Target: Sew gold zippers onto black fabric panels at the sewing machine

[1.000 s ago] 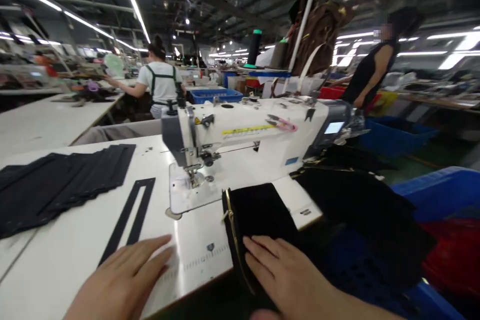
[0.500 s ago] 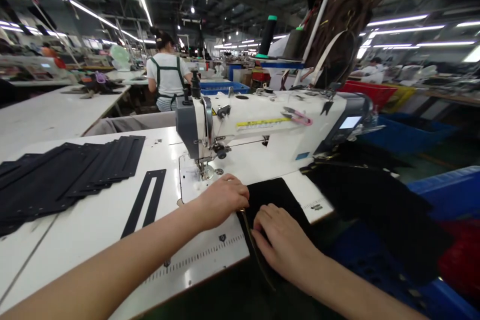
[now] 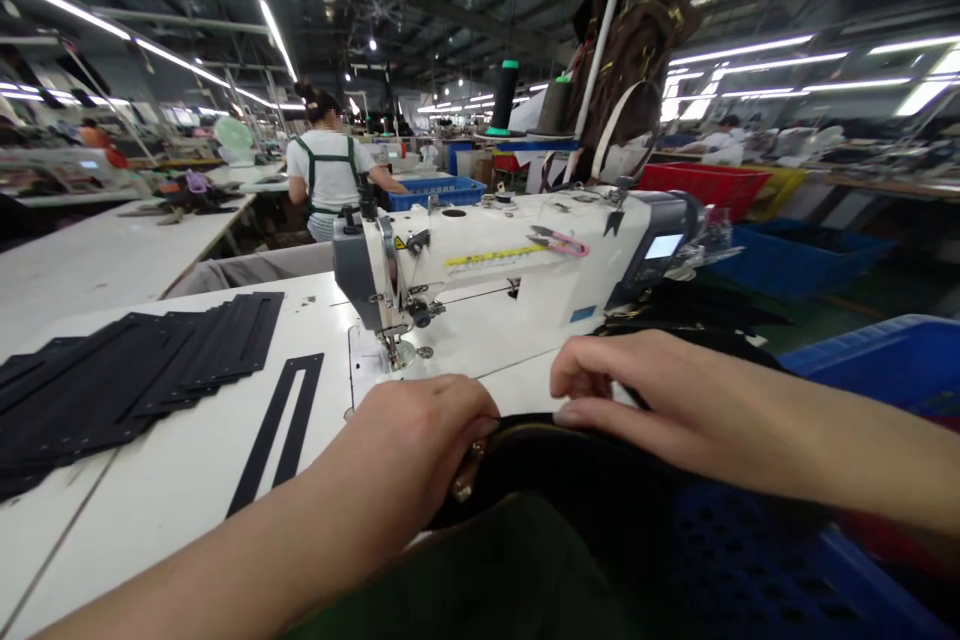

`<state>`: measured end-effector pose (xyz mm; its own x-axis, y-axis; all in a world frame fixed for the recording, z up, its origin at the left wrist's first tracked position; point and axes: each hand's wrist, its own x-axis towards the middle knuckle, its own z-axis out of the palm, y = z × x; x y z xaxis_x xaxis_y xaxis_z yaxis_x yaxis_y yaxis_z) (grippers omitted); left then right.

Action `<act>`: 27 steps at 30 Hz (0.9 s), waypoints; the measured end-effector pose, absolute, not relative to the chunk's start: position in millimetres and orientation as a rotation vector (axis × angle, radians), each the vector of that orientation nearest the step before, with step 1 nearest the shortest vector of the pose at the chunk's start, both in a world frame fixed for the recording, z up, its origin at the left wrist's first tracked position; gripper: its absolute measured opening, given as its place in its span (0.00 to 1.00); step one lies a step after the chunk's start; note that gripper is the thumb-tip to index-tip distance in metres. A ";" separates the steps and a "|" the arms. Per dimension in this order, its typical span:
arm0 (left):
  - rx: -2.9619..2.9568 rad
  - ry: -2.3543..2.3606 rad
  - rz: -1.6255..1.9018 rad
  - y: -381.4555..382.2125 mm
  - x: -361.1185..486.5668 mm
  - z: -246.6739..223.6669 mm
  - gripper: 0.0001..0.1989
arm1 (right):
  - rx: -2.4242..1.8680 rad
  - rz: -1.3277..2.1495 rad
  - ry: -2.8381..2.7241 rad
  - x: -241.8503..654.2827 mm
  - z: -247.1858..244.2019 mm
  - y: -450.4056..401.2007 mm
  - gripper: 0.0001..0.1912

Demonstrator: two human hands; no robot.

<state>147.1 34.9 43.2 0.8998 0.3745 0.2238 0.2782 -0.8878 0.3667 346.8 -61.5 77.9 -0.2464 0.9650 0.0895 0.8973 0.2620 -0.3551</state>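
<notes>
My left hand (image 3: pixel 427 440) is closed on the edge of a black fabric piece (image 3: pixel 555 465), with a small metal zipper pull (image 3: pixel 469 472) beside its fingers. The upper edge of that fabric, with a zipper along it, runs toward my right hand (image 3: pixel 630 395), whose thumb and fingers pinch near it. Behind my hands stands a white sewing machine (image 3: pixel 555 270); the fabric is in front of its needle area, apart from it. Left of my left hand, a black slotted frame piece (image 3: pixel 251 475) lies flat on the white table (image 3: pixel 187 460).
A stack of black panels (image 3: pixel 120 380) lies at the left. Blue bins (image 3: pixel 862 350) stand at the right, a red bin (image 3: pixel 697 185) further back. Pink-handled snips (image 3: pixel 566 242) rest on the machine. A person (image 3: pixel 330 170) stands beyond, reaching toward a blue basket (image 3: pixel 435 192).
My right hand has moved up and right. The black fabric has been lifted and spread toward me, and my left hand is closer. The person beyond has stretched an arm to the basket.
</notes>
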 end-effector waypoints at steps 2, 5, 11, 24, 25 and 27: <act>2.751 0.606 0.489 32.6 141.2 48.6 0.08 | -1.686 0.521 -2.137 356.4 85.5 -62.2 0.14; 2.736 0.716 0.545 32.4 132.5 46.3 0.09 | -1.628 0.620 -2.004 364.6 78.4 -57.6 0.19; 2.718 0.775 0.503 23.5 119.4 28.4 0.10 | -1.314 0.019 -2.031 357.4 30.3 -37.5 0.07; 2.027 0.789 0.832 26.1 137.4 5.8 0.06 | -1.039 -0.083 -1.800 305.3 10.9 -23.6 0.12; 2.007 0.795 0.827 27.1 136.8 4.6 0.07 | -1.077 -0.071 -1.739 303.8 9.9 -22.1 0.10; 1.981 0.799 0.808 28.7 134.9 2.2 0.09 | -1.135 -0.027 -1.649 301.6 6.9 -19.6 0.07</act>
<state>134.9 28.7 2.2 0.5904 0.7696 0.2432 0.2341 -0.4516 0.8609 301.6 -19.6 6.9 0.0379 0.6496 0.7593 0.6745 0.5441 -0.4991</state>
